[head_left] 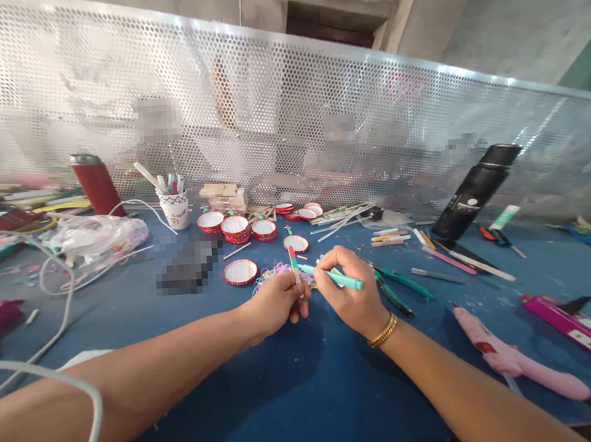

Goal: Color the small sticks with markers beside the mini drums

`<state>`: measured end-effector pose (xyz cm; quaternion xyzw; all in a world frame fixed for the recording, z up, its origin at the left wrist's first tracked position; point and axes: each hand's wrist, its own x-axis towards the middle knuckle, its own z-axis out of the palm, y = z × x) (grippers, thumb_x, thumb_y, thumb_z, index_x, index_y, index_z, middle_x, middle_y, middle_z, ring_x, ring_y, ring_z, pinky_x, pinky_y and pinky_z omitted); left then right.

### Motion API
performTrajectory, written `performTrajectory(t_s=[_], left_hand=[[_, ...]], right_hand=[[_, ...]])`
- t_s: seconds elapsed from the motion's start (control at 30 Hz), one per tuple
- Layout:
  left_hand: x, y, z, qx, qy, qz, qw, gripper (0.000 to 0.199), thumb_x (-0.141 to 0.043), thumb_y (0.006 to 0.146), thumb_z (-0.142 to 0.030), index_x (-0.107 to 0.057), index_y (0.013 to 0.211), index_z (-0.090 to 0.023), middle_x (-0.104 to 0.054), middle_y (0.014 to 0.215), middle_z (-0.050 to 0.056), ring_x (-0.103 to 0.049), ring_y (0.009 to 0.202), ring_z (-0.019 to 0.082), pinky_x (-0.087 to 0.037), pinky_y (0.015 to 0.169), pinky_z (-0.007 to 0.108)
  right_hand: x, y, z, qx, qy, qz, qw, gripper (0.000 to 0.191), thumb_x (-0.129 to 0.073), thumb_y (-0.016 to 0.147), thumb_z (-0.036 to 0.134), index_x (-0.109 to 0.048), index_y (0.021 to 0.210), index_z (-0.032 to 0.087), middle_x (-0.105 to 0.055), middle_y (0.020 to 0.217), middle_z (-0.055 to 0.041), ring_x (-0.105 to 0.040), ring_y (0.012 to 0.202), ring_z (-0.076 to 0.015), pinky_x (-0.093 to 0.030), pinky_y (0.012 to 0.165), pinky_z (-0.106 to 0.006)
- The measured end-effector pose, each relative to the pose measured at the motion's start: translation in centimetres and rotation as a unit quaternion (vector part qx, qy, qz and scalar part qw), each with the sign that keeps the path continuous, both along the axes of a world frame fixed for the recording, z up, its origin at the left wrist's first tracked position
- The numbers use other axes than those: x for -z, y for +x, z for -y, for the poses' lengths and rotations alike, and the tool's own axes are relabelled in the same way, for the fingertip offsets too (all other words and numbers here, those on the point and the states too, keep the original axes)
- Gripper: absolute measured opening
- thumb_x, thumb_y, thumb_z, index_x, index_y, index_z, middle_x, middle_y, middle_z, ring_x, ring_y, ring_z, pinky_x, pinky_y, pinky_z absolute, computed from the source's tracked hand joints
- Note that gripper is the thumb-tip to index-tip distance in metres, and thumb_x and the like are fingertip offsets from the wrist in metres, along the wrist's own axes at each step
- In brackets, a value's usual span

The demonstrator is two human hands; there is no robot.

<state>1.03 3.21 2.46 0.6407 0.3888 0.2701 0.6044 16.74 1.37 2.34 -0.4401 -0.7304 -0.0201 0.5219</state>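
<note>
Between the thumb and fingers of my left hand (pixel 280 298) is a small wooden stick (pixel 295 264), held upright, with red and green colour on its upper part. My right hand (pixel 352 287) grips a turquoise marker (pixel 339 278) like a pen, its tip pointing left at the stick's coloured part. Behind my hands lies a heap of colourful rubber bands (pixel 271 274), partly hidden by them. A round white disc with a red rim (pixel 241 271) lies to the left of the heap. Farther back sit stacks of similar discs (pixel 235 226).
Green-handled pliers (pixel 404 284) lie right of my right hand, with a pink glue gun (pixel 519 361) farther right. A black bottle (pixel 474 193) leans at back right. At left stand a cup of pens (pixel 173 208) and a red flask (pixel 95 183); a white cable (pixel 68 315) crosses there.
</note>
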Motion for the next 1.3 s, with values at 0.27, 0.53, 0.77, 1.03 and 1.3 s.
performTrajectory(t_s=[0.27, 0.53, 0.77, 1.03, 1.3], left_hand=[[0.33, -0.06, -0.18, 0.006, 0.012, -0.016, 1.0, 0.02, -0.037, 0.091, -0.027, -0.049, 0.079, -0.017, -0.054, 0.057, -0.003, -0.043, 0.044, 0.006, -0.03, 0.048, 0.019], [0.14, -0.02, -0.1, -0.002, 0.009, -0.013, 1.0, 0.019, -0.039, 0.09, -0.027, -0.049, 0.077, -0.017, -0.055, 0.057, -0.003, -0.043, 0.044, 0.006, -0.03, 0.048, 0.019], [-0.21, 0.04, 0.12, -0.004, 0.009, -0.03, 1.0, 0.02, -0.035, 0.092, -0.024, -0.047, 0.077, -0.017, -0.054, 0.058, -0.003, -0.043, 0.045, 0.006, -0.03, 0.048, 0.018], [-0.32, 0.11, -0.05, -0.005, 0.008, -0.035, 0.999, 0.021, -0.033, 0.093, -0.023, -0.046, 0.078, -0.017, -0.053, 0.058, -0.003, -0.043, 0.045, 0.005, -0.028, 0.047, 0.018], [-0.02, 0.01, 0.06, -0.003, 0.011, -0.028, 1.0, 0.02, -0.034, 0.093, -0.023, -0.047, 0.079, -0.017, -0.054, 0.058, -0.003, -0.043, 0.045, 0.005, -0.028, 0.047, 0.018]], right_hand=[[0.06, 0.0, -0.03, 0.005, 0.003, 0.001, 1.0, 0.01, -0.056, 0.079, 0.018, -0.051, 0.07, 0.021, -0.058, 0.069, 0.0, -0.053, 0.067, -0.0164, -0.042, 0.069, -0.032], [-0.07, -0.09, 0.01, 0.004, -0.005, 0.008, 1.0, 0.011, -0.056, 0.079, 0.019, -0.051, 0.069, 0.021, -0.057, 0.068, 0.0, -0.052, 0.067, -0.0163, -0.042, 0.068, -0.032], [0.04, -0.05, -0.01, -0.004, -0.007, 0.012, 1.0, 0.01, -0.056, 0.079, 0.019, -0.051, 0.07, 0.021, -0.058, 0.07, -0.0001, -0.052, 0.068, -0.0162, -0.042, 0.069, -0.032], [0.07, 0.0, 0.01, -0.009, -0.005, 0.008, 1.0, 0.009, -0.056, 0.079, 0.019, -0.051, 0.072, 0.021, -0.058, 0.07, -0.0001, -0.053, 0.068, -0.0161, -0.042, 0.069, -0.031], [0.01, -0.1, -0.07, -0.002, -0.005, 0.002, 1.0, 0.011, -0.056, 0.079, 0.019, -0.05, 0.07, 0.021, -0.057, 0.068, 0.0002, -0.052, 0.066, -0.0157, -0.042, 0.068, -0.031]])
